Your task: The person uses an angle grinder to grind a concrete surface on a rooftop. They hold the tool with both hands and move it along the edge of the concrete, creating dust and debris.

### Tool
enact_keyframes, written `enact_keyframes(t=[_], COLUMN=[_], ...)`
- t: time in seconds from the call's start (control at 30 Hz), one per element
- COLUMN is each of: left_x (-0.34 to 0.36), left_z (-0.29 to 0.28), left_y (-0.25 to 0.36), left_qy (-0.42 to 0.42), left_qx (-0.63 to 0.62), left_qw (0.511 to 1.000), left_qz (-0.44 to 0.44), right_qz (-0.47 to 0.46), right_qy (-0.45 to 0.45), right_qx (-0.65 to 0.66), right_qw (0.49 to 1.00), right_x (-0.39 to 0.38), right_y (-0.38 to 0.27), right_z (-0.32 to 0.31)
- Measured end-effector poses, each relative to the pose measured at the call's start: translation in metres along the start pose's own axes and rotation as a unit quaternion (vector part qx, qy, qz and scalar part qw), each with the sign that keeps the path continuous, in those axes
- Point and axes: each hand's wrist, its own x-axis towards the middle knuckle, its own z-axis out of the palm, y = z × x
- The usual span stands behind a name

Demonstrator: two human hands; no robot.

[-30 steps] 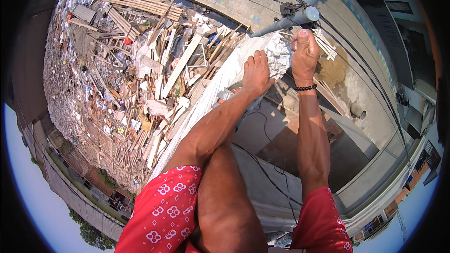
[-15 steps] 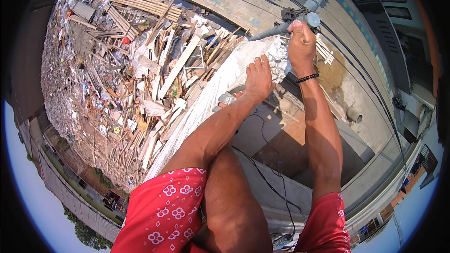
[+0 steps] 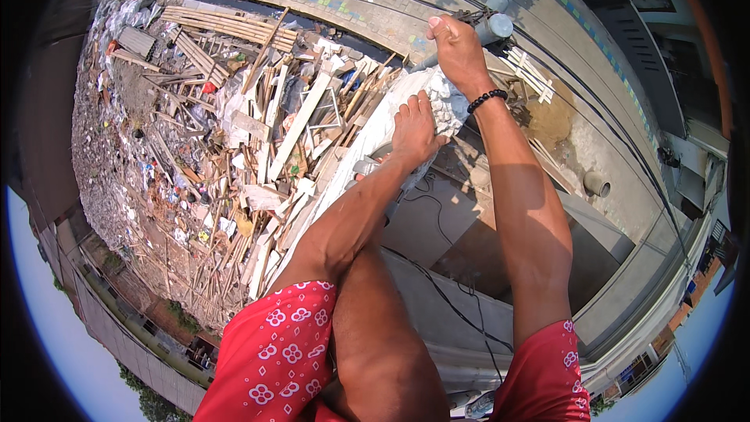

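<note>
My left hand (image 3: 414, 129) lies with its fingers stretched over the rough, broken top of a white wall (image 3: 380, 121). My right hand (image 3: 461, 55), with a black bead bracelet on its wrist, is closed in a fist above the wall's far end. What it holds, if anything, is hidden. Just behind the fist is the round end of a grey pipe (image 3: 498, 26). Below my left forearm a grey sandal strap (image 3: 366, 166) and some toes show on the wall. My bare knee rises between the two arms.
Left of the wall, far below, lies a heap of scrap timber (image 3: 301, 125) and rubbish. Black cables (image 3: 437, 285) hang on the right side. Overhead wires cross near the pipe. A paved street (image 3: 391, 12) runs beyond, with a sand pile (image 3: 551, 121) beside it.
My right fist has moved left, away from the pipe's round end. My left hand stays on the wall top. The whole view has shifted slightly.
</note>
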Motion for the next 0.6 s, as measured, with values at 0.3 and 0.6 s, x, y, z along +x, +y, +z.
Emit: enact_keyframes(t=[0.3,0.6], left_x=[-0.001,0.0], left_z=[0.002,0.013], left_y=[-0.008,-0.011], left_qy=[-0.011,0.026], left_qx=[0.0,0.009], left_qw=[1.0,0.999], left_qz=[0.019,0.038], right_qz=[0.0,0.05], right_qy=[-0.001,0.035], right_qx=[0.08,0.122], right_qw=[0.997,0.991], right_x=[-0.033,-0.051], right_y=[0.003,0.004], right_z=[-0.019,-0.025])
